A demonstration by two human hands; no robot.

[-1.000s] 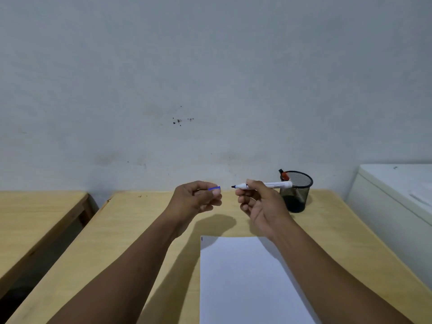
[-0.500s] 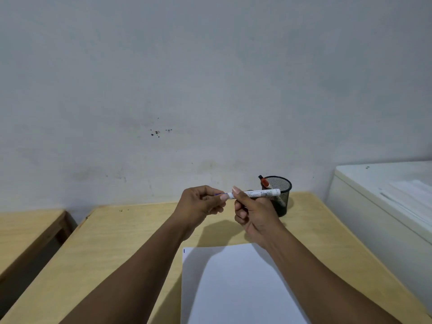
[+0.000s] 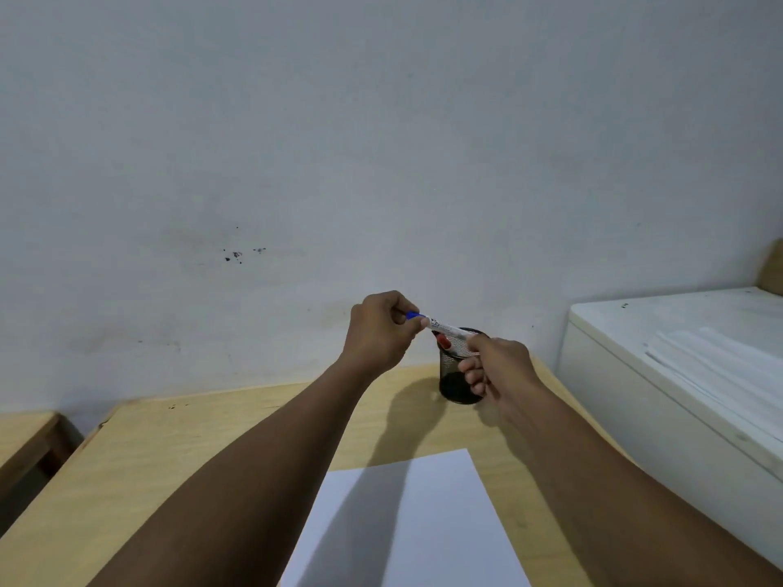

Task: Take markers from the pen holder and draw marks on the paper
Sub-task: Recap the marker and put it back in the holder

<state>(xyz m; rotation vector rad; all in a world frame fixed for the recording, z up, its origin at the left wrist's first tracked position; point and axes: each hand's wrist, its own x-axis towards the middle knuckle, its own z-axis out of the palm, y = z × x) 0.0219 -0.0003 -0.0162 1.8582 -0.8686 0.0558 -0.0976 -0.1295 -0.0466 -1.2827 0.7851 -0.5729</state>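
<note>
A white marker [image 3: 445,329] with a blue cap [image 3: 413,316] is held tilted over the black mesh pen holder [image 3: 459,381] at the table's far side. My left hand [image 3: 377,330] pinches the capped end; my right hand [image 3: 498,366] grips the other end of the barrel. A red-capped marker [image 3: 443,342] stands in the holder just below. The white paper [image 3: 406,523] lies on the table near me, between my forearms.
The wooden table [image 3: 190,451] runs up to a grey wall. A white cabinet [image 3: 678,374] with a stack of sheets [image 3: 720,366] stands close on the right. Another wooden table [image 3: 21,438] is at the left across a gap.
The cap, apart from the marker a second ago, is now on its tip. Both hands have carried the marker right and forward to above the pen holder, tilting it.
</note>
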